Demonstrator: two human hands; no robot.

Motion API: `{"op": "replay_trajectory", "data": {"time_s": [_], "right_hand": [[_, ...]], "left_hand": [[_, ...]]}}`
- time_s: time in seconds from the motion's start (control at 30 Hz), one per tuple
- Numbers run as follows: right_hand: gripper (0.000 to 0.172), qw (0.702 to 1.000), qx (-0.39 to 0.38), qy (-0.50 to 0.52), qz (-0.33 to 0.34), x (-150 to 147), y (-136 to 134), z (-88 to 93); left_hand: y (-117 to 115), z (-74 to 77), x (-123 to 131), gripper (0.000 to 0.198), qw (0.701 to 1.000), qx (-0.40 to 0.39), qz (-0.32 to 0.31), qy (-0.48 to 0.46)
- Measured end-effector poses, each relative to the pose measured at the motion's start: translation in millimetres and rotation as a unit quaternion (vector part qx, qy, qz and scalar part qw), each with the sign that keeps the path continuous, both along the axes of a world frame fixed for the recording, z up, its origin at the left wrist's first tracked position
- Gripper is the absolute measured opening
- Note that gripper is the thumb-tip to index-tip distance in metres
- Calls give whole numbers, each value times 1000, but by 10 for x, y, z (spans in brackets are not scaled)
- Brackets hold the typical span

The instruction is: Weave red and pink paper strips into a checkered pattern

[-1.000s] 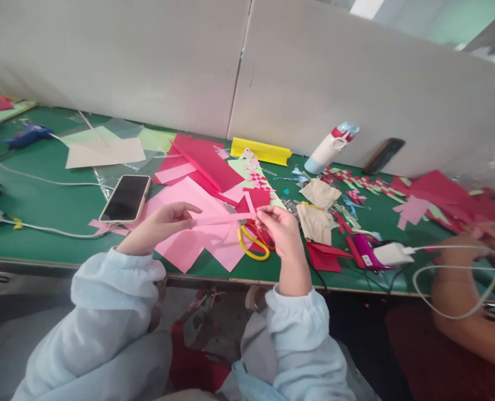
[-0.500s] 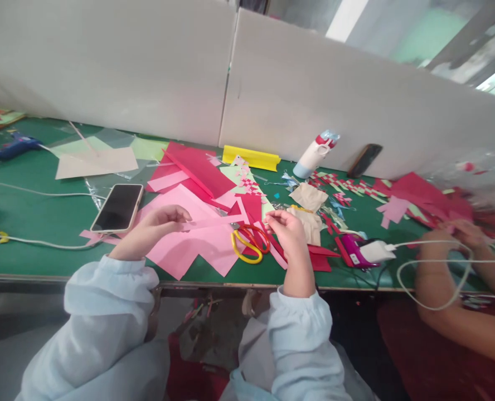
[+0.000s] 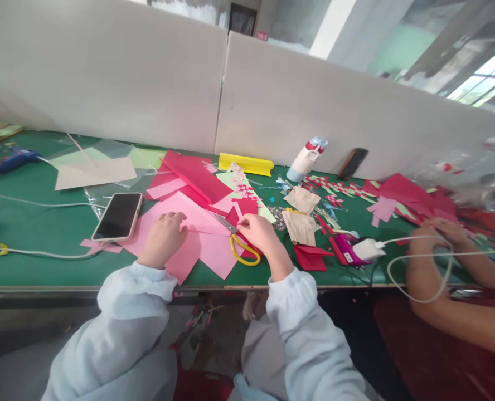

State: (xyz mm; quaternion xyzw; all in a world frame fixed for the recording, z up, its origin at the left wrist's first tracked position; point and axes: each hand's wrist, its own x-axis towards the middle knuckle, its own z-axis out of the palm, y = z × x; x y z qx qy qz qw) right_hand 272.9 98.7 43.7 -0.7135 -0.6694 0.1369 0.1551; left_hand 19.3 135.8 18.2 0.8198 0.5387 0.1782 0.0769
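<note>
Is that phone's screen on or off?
Off: the phone lies face up on the table beside the left hand, its screen plain black.

We note: a phone (image 3: 117, 216) face-up on the green table (image 3: 34, 228). Blue glue gun (image 3: 14, 159) far left. Yellow block (image 3: 246, 164) and white bottle (image 3: 303, 161) near the partition (image 3: 105, 83). A co-worker's hands (image 3: 436, 229) are at the right, a white charger (image 3: 367, 249) near them.

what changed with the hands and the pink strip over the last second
Both hands dropped from mid-air, where they stretched a pink paper strip between them, to the table. The left hand now rests on the pink sheets; the right hand sits by the scissors. Whether either still pinches the strip is unclear. Phone and scissors stayed put.
</note>
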Motion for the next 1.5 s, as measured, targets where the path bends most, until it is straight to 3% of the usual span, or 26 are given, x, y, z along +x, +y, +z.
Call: {"op": "replay_trajectory", "data": {"time_s": [0.3,0.7,0.87,1.0,1.2,1.33,1.5], "right_hand": [[28,987,-48,-153,32,-10,-223,20],[23,980,-46,-191,38,-49,-329,-29],[18,981,-18,-192,23,-60,-411,75],[18,982,-1,-191,-10,95,-438,208],[27,970,6,-178,-164,723,-141,307],[27,965,-4,-184,-189,1037,198,254],[26,962,-23,-201,-186,1105,476,156]], "left_hand": [[-158,14,235,27,991,-29,-130,27],[-142,12,248,28,989,-40,-130,49],[-138,11,238,28,989,-42,-134,48],[-143,19,242,26,989,-41,-134,44],[-153,20,248,25,990,-43,-132,24],[-148,14,244,25,991,-43,-130,11],[-148,17,239,24,991,-41,-129,3]]}}
